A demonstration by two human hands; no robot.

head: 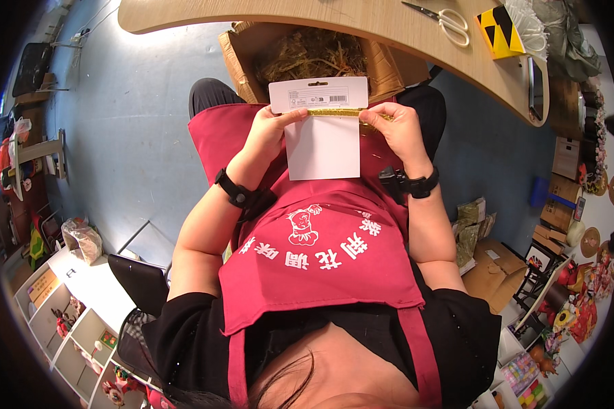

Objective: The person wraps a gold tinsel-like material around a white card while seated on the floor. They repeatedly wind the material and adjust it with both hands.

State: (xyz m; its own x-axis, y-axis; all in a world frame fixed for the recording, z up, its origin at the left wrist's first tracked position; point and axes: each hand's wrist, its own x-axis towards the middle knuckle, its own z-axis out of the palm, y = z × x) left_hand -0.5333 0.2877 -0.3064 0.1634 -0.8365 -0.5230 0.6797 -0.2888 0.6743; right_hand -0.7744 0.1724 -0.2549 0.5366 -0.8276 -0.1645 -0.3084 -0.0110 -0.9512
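Note:
A white hang-hole card point(323, 148), with printing and a barcode on its wide top part, is held over my lap. Across its narrower neck runs a gold glittery ribbon point(332, 112). My left hand point(272, 128) grips the card's left edge, its thumb pressing the ribbon's left end. At the right edge, my right hand point(396, 125) pinches the ribbon between thumb and fingers. More gold strands hang beneath that hand. Just beyond the card, an open cardboard box point(235, 64) holds a tangled heap of gold strands point(312, 56).
A wooden table point(307, 13) curves across the front, bearing white-handled scissors point(453, 25), a yellow-and-black box point(499, 33) of white ties and a phone point(535, 87). A black chair point(138, 278) stands behind left. Packets point(470, 230) and a carton point(494, 271) lie right.

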